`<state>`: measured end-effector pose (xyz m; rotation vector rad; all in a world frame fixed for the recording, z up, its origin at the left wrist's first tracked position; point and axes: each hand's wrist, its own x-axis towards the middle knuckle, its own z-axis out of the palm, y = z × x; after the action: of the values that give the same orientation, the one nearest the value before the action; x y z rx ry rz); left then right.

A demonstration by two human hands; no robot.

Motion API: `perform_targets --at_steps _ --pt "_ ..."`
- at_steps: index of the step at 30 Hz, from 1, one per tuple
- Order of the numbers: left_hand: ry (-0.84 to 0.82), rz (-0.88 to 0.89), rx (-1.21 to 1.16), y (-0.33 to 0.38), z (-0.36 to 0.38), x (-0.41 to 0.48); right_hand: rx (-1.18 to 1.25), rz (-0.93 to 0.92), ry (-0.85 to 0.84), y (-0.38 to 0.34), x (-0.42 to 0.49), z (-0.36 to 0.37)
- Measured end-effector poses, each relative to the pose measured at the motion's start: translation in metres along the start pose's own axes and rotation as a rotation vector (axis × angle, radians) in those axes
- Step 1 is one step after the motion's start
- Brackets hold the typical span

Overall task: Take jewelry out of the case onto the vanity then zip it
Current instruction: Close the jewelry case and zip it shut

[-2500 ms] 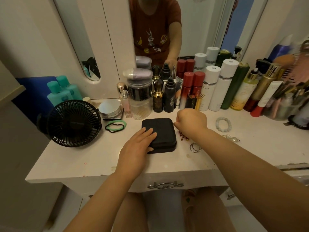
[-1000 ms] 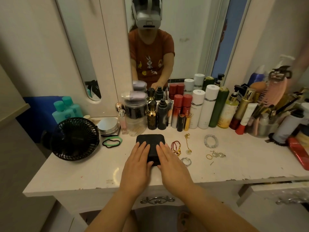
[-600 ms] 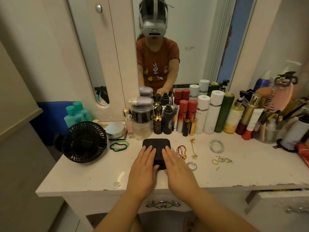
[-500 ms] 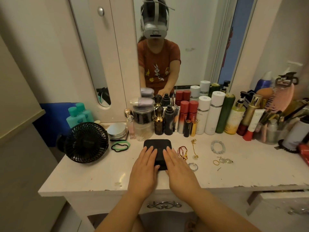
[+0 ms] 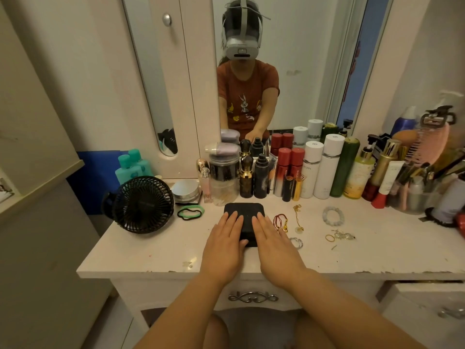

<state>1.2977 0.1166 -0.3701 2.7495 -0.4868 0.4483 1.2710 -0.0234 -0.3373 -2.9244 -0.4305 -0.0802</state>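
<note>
Nearest the person, two bare forearms are reaching forward over the front of the desk (image 5: 156, 250), above a curled metal drawer handle (image 5: 253, 297). The left hand (image 5: 222, 245) and the right hand (image 5: 275, 248) are lying side by side, palms down, on the near part of the black case (image 5: 245, 214). Their fingers (image 5: 232, 219) are stretched out straight and released, resting flat on the lid rather than grasping it. The case is sitting in the middle of the desk with its lid down; its zip is not showing clearly enough to tell whether it is drawn.

The jewelry is lying loose on the desk to the right of the case. Silver rings (image 5: 296, 242) are lying just beside the right hand, and a red cord bracelet (image 5: 279, 221) is touching that hand's outer edge. A gold necklace (image 5: 298, 217) is lying just right of the cord. Farther right are a gold ring (image 5: 329, 238) and a small silver piece (image 5: 342, 235), with a pale bead bracelet (image 5: 333, 216) beyond them.

Left of the case, green and black hair ties (image 5: 190, 212) are lying near a small black fan (image 5: 142, 204), which is standing upright at the desk's left end. Behind the case, a round silver tin (image 5: 186, 188) and a long row of bottles (image 5: 312, 170) are standing along the back of the desk. Farthest off, the mirror (image 5: 289, 59) is reflecting the person, who is wearing a headset and a rust-red shirt.
</note>
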Motion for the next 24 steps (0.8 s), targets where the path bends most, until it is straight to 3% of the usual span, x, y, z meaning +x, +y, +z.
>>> perform_targets --at_steps 3,6,13,16,20,24 --pt "-0.038 -0.047 -0.006 0.002 -0.002 -0.001 0.005 0.004 0.004 0.000 0.000 0.001" --pt "-0.039 -0.067 -0.017 0.004 0.000 0.000 -0.026 -0.004 0.160 0.002 0.006 0.017" --pt "-0.109 -0.030 0.054 -0.007 -0.004 0.009 -0.097 -0.030 0.273 0.014 0.014 0.042" --pt "-0.194 -0.035 0.091 -0.011 -0.008 0.018 -0.101 0.009 0.162 0.016 0.021 0.039" --pt "-0.332 -0.045 0.061 -0.008 -0.011 0.017 -0.068 -0.058 0.156 0.016 0.024 0.034" --pt "-0.376 -0.060 0.079 0.002 -0.026 0.022 -0.021 -0.009 -0.100 0.010 0.026 -0.003"
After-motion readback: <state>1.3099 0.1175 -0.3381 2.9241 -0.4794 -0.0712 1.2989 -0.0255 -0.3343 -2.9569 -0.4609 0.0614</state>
